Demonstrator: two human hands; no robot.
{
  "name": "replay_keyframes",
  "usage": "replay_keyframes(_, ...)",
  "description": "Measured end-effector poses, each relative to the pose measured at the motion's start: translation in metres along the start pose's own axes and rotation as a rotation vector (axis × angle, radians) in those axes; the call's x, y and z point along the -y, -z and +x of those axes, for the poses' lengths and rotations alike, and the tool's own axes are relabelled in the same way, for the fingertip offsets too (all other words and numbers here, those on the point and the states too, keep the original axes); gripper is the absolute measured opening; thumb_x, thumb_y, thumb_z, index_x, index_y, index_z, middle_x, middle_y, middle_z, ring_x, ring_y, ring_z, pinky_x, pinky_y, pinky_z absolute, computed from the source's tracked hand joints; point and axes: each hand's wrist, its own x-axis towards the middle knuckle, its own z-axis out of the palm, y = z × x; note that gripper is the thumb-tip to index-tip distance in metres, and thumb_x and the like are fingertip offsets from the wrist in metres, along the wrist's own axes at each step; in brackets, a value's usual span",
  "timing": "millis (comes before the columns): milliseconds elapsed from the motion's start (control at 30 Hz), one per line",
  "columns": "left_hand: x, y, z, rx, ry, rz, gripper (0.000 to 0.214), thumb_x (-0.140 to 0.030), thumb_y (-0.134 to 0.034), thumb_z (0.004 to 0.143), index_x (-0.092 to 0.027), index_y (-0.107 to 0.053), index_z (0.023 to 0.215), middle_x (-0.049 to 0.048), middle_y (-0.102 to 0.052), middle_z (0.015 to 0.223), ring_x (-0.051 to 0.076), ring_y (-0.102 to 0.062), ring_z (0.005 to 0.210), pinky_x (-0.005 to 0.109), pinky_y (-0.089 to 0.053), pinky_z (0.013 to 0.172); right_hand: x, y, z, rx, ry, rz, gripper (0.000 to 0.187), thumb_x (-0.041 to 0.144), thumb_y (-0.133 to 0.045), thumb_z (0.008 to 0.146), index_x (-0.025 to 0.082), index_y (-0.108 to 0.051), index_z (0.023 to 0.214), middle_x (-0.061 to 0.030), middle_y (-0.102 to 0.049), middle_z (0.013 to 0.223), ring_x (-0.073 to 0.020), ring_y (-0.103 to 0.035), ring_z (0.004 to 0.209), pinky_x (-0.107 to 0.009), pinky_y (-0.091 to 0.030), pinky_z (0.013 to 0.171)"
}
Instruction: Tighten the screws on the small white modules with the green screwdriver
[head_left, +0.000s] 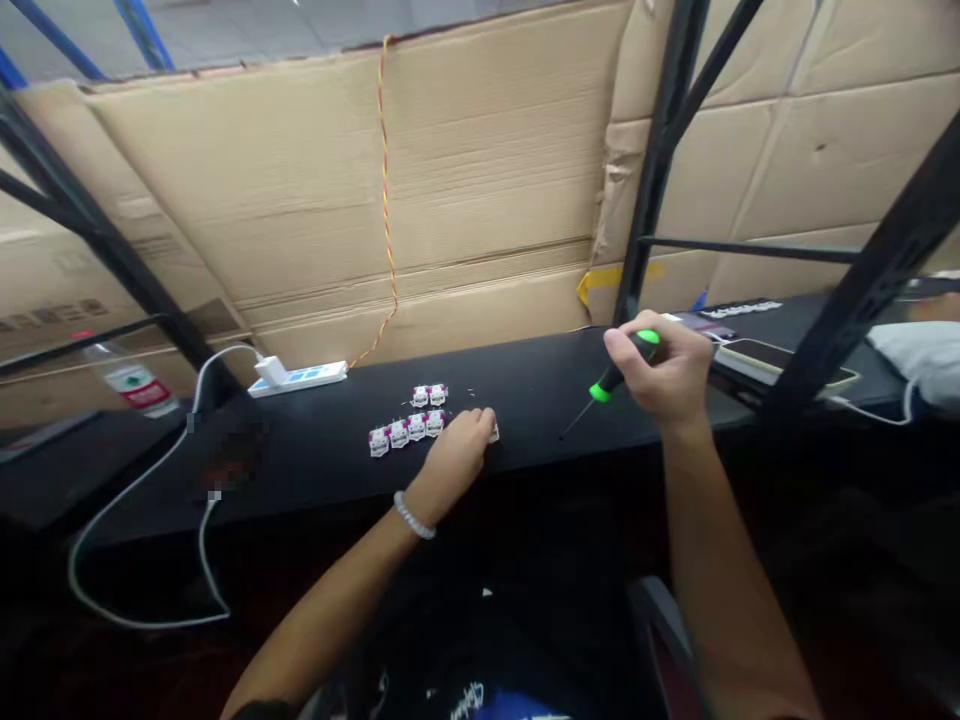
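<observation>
My right hand is wrapped round the black and green handle of a screwdriver. Its thin shaft slants down to the left, with the tip near the tabletop. My left hand rests low over the table with its fingers bent together on a small white part; most of that part is hidden by the fingers. Just left of this hand, several small white and purple parts stand in a slanting row. Behind them sits a pair of similar white and purple pieces.
A white power strip with a plugged-in charger and cable lies at the back left, near a water bottle. Black rack posts rise at both sides. Cardboard lines the back. A phone lies at the right.
</observation>
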Motion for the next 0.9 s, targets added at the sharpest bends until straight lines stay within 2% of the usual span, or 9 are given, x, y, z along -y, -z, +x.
replay_keyframes(200,0.003,0.004,-0.002,-0.058,-0.033,-0.068,0.034,0.003,-0.042,0.096,-0.017,-0.068,0.103,0.0106,-0.07,0.107,0.025,-0.066,0.103,0.037,-0.055,0.095,-0.002,-0.001,-0.001,0.004,0.018,0.002,0.024,0.029,-0.074,0.088,0.023,-0.063,0.068,0.0041,-0.05,0.06,-0.0129,-0.044,0.055,-0.031,-0.033,0.056)
replay_keyframes(400,0.005,0.0,-0.008,-0.065,-0.014,-0.147,0.023,-0.013,-0.053,0.105,-0.017,-0.074,0.097,0.0104,-0.07,0.106,0.025,-0.068,0.099,0.035,-0.055,0.091,-0.001,-0.001,-0.001,0.002,0.039,-0.008,0.022,0.028,-0.074,0.087,0.023,-0.063,0.068,0.0042,-0.051,0.06,-0.0128,-0.044,0.056,-0.031,-0.034,0.057)
replay_keyframes(600,0.007,-0.008,-0.006,-0.09,-0.013,-0.215,0.03,-0.01,-0.051,0.105,-0.017,-0.079,0.095,0.0093,-0.072,0.102,0.023,-0.069,0.094,0.033,-0.054,0.089,-0.002,-0.002,-0.001,0.016,0.03,-0.013,0.024,0.029,-0.074,0.088,0.023,-0.063,0.068,0.0042,-0.05,0.059,-0.0127,-0.044,0.055,-0.031,-0.034,0.056)
replay_keyframes(767,0.009,-0.001,-0.005,-0.097,0.013,-0.262,0.023,-0.012,-0.058,0.103,-0.016,-0.079,0.093,0.0089,-0.073,0.101,0.023,-0.071,0.092,0.032,-0.055,0.087,-0.002,-0.003,-0.002,0.014,0.024,-0.032,0.024,0.031,-0.075,0.088,0.023,-0.063,0.068,0.0036,-0.052,0.06,-0.0133,-0.045,0.056,-0.031,-0.035,0.056)
replay_keyframes(900,0.008,0.0,-0.005,-0.142,0.047,-0.25,0.023,-0.012,-0.057,0.104,-0.016,-0.078,0.095,0.0088,-0.075,0.102,0.023,-0.072,0.092,0.033,-0.055,0.086,-0.002,-0.003,-0.002,0.018,0.025,-0.031,0.023,0.03,-0.075,0.088,0.023,-0.064,0.069,0.0038,-0.052,0.06,-0.0132,-0.046,0.056,-0.031,-0.036,0.056)
